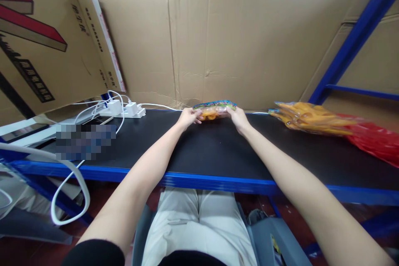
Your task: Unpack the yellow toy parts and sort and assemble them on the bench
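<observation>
Between my two hands, near the back of the black shelf top, is a clear plastic packet with orange contents and a colourful blue-green header. My left hand grips its left end, fingers curled at the lower edge. At the right end, my right hand has the packet pinched near the header. The exact kind of the orange contents cannot be made out. Farther right lie more clear packets with orange contents, beside a red plastic bag.
A white power strip with chargers and cables stands at the back left. A cardboard wall closes off the rear. On the left leans a printed cardboard box. The blue front rail runs above my lap.
</observation>
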Motion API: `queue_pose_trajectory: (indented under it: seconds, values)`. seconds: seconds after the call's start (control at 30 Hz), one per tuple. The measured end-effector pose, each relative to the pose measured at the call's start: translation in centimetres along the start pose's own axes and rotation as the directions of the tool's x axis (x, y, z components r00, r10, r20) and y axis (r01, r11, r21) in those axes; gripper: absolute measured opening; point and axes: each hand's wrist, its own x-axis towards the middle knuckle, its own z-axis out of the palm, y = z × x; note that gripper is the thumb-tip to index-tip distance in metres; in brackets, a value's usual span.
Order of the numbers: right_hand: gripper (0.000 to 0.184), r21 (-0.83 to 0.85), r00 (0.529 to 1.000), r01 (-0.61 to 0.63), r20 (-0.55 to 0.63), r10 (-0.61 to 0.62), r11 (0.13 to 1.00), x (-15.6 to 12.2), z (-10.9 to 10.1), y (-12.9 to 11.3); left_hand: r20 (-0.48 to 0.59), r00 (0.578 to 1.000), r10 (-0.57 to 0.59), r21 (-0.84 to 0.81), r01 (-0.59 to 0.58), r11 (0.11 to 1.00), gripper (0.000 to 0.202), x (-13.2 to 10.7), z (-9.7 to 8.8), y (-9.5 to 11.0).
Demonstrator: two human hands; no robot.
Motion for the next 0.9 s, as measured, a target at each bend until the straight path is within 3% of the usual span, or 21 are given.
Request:
queue_pose_trajectory:
  seconds: [0.07,0.17,0.23,0.3,0.43,0.57,0.63,0.73,0.9]
  values:
    - [0.013,-0.142,0.991,0.114,-0.056,-0.123,0.983,0.2,-0.1,0.2,-0.020,0.999,0.047,0.010,-0.047,0.999,0.019,0.1,0.1,0.1]
    - [0.021,-0.346,0.957,0.274,0.004,-0.291,0.897,0.0,-0.4,0.0,-0.035,0.988,0.147,0.013,-0.147,0.989,0.021,0.1,0.0,0.2]
    - [0.029,-0.395,0.931,0.353,0.060,-0.359,0.848,-0.3,-0.6,-0.2,-0.043,0.984,0.173,-0.008,-0.173,0.985,0.024,0.0,0.0,0.3]
    - [0.037,-0.345,0.917,0.389,0.058,-0.394,0.854,-0.4,-0.7,-0.4,-0.046,0.988,0.150,-0.055,-0.152,0.987,0.029,-0.1,0.0,0.6]
    - [0.047,-0.055,0.939,0.342,-0.017,-0.343,0.938,-0.2,-0.5,-0.3,-0.021,0.997,0.079,-0.105,-0.081,0.991,0.041,-0.4,-0.2,0.7]
    - [0.047,0.069,0.960,0.280,0.001,-0.281,0.957,-0.1,-0.3,-0.2,0.141,0.990,0.019,0.076,-0.030,0.997,0.054,-0.4,-0.1,-0.1]
    - [0.046,0.088,0.967,0.250,0.018,-0.252,0.964,-0.3,-0.2,-0.4,0.171,0.985,-0.032,0.177,0.001,0.984,0.048,-0.4,0.1,-0.5]
    - [0.042,0.109,0.984,0.179,0.003,-0.181,0.978,-0.4,-0.3,-0.7,0.113,0.993,-0.046,0.205,0.022,0.978,0.035,-0.5,0.5,-0.5]
    - [0.035,0.118,1.000,0.028,0.009,-0.029,0.993,-0.2,-0.5,-0.5,0.004,0.999,-0.045,0.046,0.045,0.998,0.033,-0.6,0.6,0.3]
